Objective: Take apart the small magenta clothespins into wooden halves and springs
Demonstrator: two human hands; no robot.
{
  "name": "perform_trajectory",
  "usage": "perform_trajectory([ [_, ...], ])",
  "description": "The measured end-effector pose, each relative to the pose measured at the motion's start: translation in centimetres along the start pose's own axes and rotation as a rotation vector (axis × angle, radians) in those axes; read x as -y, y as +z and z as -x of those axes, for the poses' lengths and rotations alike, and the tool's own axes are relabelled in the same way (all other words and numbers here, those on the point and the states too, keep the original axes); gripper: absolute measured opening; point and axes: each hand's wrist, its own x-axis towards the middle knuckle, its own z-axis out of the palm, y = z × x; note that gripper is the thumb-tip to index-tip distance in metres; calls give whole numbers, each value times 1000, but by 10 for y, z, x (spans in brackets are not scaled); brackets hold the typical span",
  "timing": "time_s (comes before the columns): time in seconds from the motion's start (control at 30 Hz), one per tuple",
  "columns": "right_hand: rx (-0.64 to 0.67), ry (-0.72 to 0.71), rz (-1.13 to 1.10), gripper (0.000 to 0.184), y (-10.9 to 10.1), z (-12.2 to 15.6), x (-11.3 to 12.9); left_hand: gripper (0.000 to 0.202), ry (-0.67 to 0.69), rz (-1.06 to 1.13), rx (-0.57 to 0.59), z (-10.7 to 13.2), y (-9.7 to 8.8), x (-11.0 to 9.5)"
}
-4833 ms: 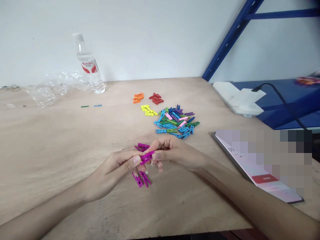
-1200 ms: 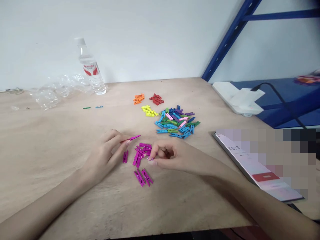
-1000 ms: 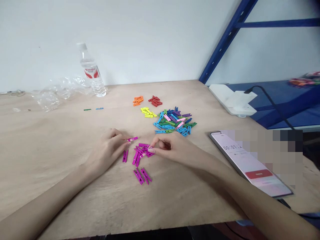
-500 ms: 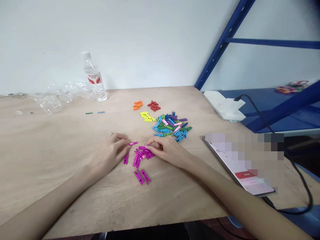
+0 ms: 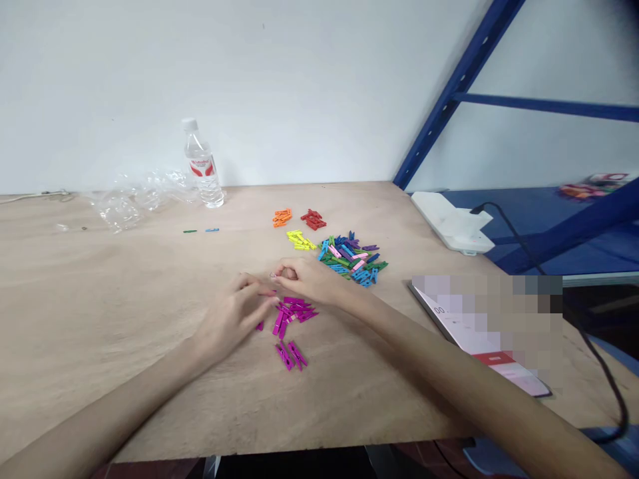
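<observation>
Far left of the magenta mini clothespins [image 5: 292, 316], a water bottle [image 5: 201, 166] is stood, its red-marked label unreadable. Beside them a left hand [image 5: 233, 324] is held loosely curled; just behind them a right hand [image 5: 304, 279] is pinched at the fingertips on something too small to tell. Further right, a mixed clothespin pile [image 5: 349, 259] is heaped.

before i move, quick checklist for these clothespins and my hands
1. magenta clothespins lie apart from the mixed pile: ok
2. right hand grip has a clothespin: cannot tell, too small to see
3. left hand off the magenta clothespins: not ok, one looks partly hidden beside it
4. phone apart from both hands: ok
5. bottle upright and away from the hands: ok
</observation>
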Motion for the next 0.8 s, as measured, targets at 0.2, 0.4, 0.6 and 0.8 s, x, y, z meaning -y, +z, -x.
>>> perform_trajectory([
  [0.2,10,13,-17,17,8,-7,-10,18,54,-24,49,7,25,-22],
  [0.4,11,16,-30,19,13,-2,-11,13,22,-10,-16,5,20,-20],
  [0.6,25,11,-42,16,12,0,-12,17,-94,-50,-143,-1,-1,9],
  [0.8,61,-7,-51,21,5,1,-10,25,-47,-11,-45,-7,6,28],
])
